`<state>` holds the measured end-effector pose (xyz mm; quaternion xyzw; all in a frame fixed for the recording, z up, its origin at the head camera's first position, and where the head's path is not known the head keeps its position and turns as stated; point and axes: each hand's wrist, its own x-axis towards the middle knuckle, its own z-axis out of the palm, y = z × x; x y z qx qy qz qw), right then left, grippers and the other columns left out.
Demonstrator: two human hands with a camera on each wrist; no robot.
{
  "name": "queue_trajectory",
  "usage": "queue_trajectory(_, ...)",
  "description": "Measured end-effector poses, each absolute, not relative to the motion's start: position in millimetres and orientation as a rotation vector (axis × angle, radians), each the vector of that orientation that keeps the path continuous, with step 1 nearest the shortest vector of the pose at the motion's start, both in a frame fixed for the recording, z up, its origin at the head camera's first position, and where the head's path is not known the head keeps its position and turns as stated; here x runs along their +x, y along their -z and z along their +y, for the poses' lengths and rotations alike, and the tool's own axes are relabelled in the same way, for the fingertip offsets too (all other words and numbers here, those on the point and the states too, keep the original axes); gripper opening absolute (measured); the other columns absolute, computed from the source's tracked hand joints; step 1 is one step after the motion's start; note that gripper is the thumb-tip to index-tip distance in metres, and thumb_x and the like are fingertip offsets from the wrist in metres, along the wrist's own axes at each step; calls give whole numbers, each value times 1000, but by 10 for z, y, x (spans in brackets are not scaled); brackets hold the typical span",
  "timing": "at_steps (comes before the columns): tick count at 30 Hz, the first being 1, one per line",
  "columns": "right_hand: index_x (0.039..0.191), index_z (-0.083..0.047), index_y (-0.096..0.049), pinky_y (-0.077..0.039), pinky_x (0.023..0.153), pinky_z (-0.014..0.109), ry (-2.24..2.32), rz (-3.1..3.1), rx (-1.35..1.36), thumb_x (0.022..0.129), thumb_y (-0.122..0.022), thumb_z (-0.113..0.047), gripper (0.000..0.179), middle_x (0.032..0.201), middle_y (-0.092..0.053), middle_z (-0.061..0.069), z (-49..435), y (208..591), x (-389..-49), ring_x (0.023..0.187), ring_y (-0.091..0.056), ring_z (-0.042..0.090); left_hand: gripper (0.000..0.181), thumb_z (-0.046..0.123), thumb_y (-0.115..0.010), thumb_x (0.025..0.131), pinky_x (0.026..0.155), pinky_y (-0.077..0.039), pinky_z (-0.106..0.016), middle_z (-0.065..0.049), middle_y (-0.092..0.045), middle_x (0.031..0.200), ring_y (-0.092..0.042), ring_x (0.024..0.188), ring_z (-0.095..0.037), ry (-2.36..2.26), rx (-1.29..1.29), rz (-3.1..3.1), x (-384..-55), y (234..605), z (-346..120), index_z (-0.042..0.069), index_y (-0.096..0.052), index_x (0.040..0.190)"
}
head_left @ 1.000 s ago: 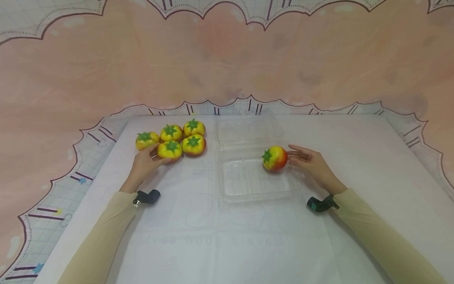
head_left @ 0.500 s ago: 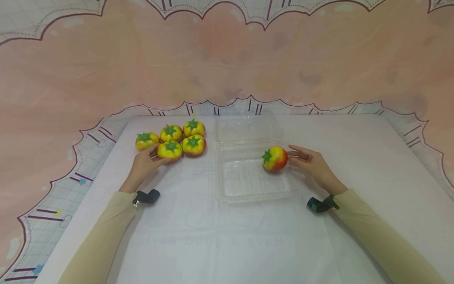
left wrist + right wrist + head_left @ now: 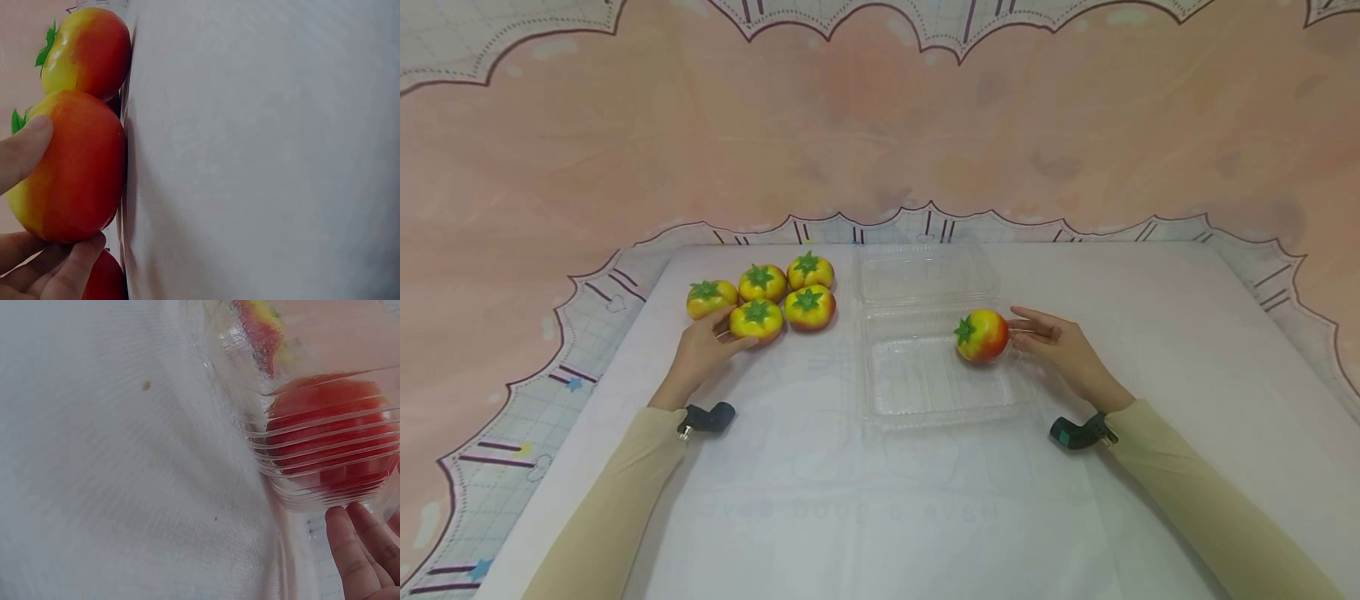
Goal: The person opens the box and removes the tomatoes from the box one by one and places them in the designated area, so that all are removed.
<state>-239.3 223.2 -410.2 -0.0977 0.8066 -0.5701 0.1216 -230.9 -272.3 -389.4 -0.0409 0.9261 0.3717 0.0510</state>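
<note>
My left hand (image 3: 705, 350) pinches a yellow-and-red tomato (image 3: 757, 320) with a green star-shaped leaf top, the thumb on its near side and fingers on the other. In the left wrist view that tomato (image 3: 81, 169) is close to the white surface, with another tomato (image 3: 94, 53) beyond it. One tomato (image 3: 983, 336) lies tilted at the right end of a lidded clear plastic box (image 3: 917, 408). My right hand (image 3: 1063, 346) is at that end; in the right wrist view its extended fingers (image 3: 353, 550) touch the outside of the ribbed wall, the red tomato (image 3: 331, 437) showing through.
Several more tomatoes (image 3: 810, 307) sit in two rows beyond and beside my left hand. The box's lid (image 3: 925, 275) lies folded back at the far side. A white cloth (image 3: 850, 533) covers the table, and a peach patterned curtain (image 3: 880, 133) hangs behind.
My left hand has shifted slightly left and toward me with its tomato, leaving a small gap to the tomato on its right. The right hand and the box have stayed put.
</note>
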Motion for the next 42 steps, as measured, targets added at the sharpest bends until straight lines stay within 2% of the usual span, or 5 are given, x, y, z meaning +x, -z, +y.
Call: queue_trajectory(42,143,-3,-37,-49,85,9,1696,2339,-311,93,-59,-18,57,137,-48,26,2236,4120,-2399,94,-58,-13,77,23,-67,87,104,-42,-49,-28,-32,147,-41,130,-43,-1128,-64,2812,-2341,3920,-2774,-6,-25,145)
